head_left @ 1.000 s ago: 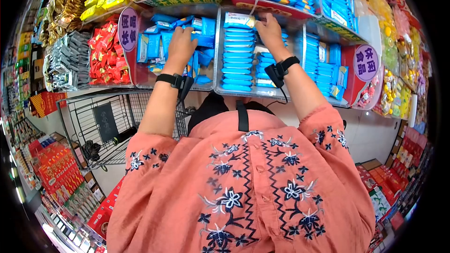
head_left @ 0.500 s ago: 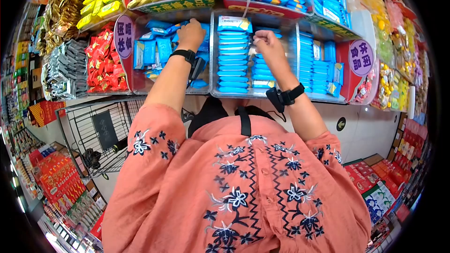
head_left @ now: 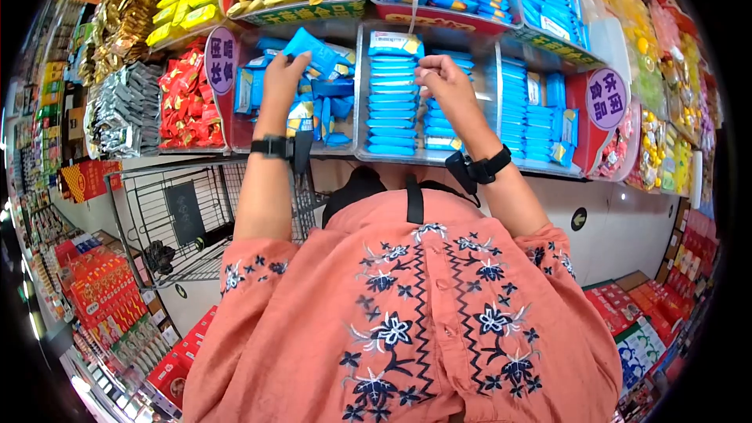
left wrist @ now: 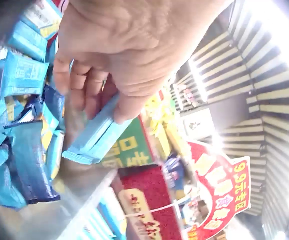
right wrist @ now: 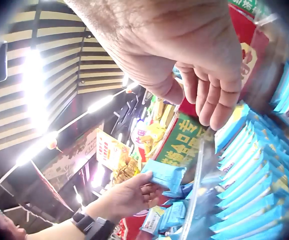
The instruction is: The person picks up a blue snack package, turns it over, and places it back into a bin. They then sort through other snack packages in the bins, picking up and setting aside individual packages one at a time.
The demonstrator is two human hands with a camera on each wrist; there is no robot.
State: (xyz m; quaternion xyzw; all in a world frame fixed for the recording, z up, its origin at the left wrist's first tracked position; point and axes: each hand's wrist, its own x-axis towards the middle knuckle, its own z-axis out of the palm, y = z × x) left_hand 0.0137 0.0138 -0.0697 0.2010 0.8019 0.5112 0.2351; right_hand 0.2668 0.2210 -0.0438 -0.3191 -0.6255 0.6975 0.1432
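Left hand (head_left: 280,82) grips a blue snack packet (head_left: 311,47), best kept flat and unsqueezed; right hand (head_left: 443,78) hovers loosely curled, empty, over stacked packets (head_left: 394,102).

Open air lies above the loose packets (head_left: 329,110) in the left bin (head_left: 239,133). A clear divider (head_left: 358,110) walls it from the tight rows (head_left: 392,102), and the upper shelf (head_left: 305,9) seemingly overhangs the back.

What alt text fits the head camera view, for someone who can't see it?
A person in an orange embroidered blouse holds a blue snack packet in the left hand above a bin of loose blue packets. The right hand, fingers curled, hovers over neat stacked rows.
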